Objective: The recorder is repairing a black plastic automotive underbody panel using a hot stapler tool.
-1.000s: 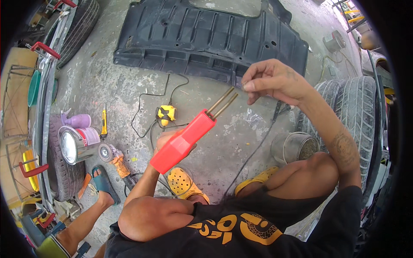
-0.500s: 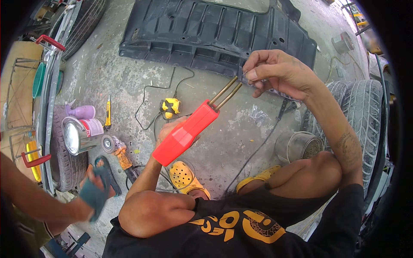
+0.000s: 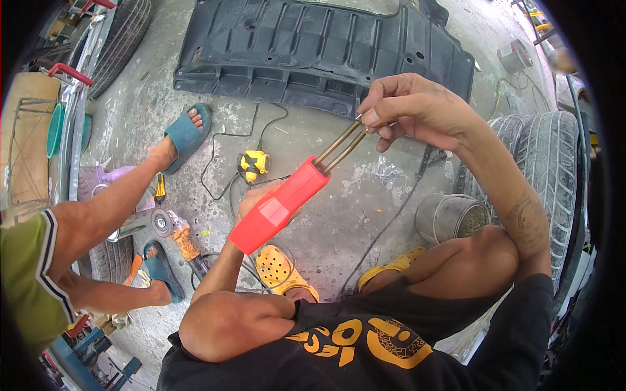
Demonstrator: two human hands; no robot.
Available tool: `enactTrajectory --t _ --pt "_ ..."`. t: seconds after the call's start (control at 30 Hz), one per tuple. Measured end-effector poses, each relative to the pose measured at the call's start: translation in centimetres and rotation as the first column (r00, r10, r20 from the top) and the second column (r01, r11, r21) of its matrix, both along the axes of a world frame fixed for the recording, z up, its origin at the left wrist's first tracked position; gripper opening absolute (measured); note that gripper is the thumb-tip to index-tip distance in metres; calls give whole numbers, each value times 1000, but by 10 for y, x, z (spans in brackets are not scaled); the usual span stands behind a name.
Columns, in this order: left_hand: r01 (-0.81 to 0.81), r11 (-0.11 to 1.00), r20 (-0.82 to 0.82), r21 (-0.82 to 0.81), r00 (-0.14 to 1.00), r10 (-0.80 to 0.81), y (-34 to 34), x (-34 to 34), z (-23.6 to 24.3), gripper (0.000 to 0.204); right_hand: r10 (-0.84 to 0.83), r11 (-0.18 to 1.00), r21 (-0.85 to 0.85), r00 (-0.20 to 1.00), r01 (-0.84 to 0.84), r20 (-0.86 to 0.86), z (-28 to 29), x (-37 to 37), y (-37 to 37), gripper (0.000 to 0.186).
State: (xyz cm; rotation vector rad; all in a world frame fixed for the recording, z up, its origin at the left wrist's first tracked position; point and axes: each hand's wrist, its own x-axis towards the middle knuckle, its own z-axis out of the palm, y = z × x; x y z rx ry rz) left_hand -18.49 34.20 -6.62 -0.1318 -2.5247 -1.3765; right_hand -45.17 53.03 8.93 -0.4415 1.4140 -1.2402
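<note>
My left hand (image 3: 257, 199) grips a red tool (image 3: 279, 205) from beneath, most of its fingers hidden behind it. Two parallel brass-coloured prongs (image 3: 339, 146) stick out of the tool's upper end, angled up to the right. My right hand (image 3: 414, 114) pinches a small thin metal piece (image 3: 360, 118) between thumb and index at the prong tips; its other fingers are curled loosely. Beyond my hands, a large black plastic panel (image 3: 306, 45) lies on the concrete floor.
Another person's legs (image 3: 98, 221) in teal slides reach in from the left, by an angle grinder (image 3: 182, 241) and a metal stand (image 3: 81, 98). Around me lie a yellow power tool (image 3: 253, 164) with cables, a metal bucket (image 3: 443, 218) and upright tyres (image 3: 541, 182).
The other person's near leg has swung forward onto the floor above the yellow tool's left. My right fingertips have moved onto the prong tips with the small metal piece.
</note>
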Motion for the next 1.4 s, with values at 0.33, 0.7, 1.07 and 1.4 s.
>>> enactTrajectory --t 0.33,0.7,1.07,1.4 --pt "28 998 -13 57 1000 -27 -6 1 -2 30 63 997 -47 997 -61 36 -1 -3 1 12" --pt "-20 932 216 363 974 -63 -2 8 14 23 72 997 -44 997 -70 37 11 8 0 20" --pt "88 887 131 453 978 -164 -7 4 39 30 114 966 -222 989 -133 -98 13 11 3 22" --pt "242 822 -87 515 969 -231 -5 5 35 30 20 832 -464 851 -305 -525 27 21 0 16"
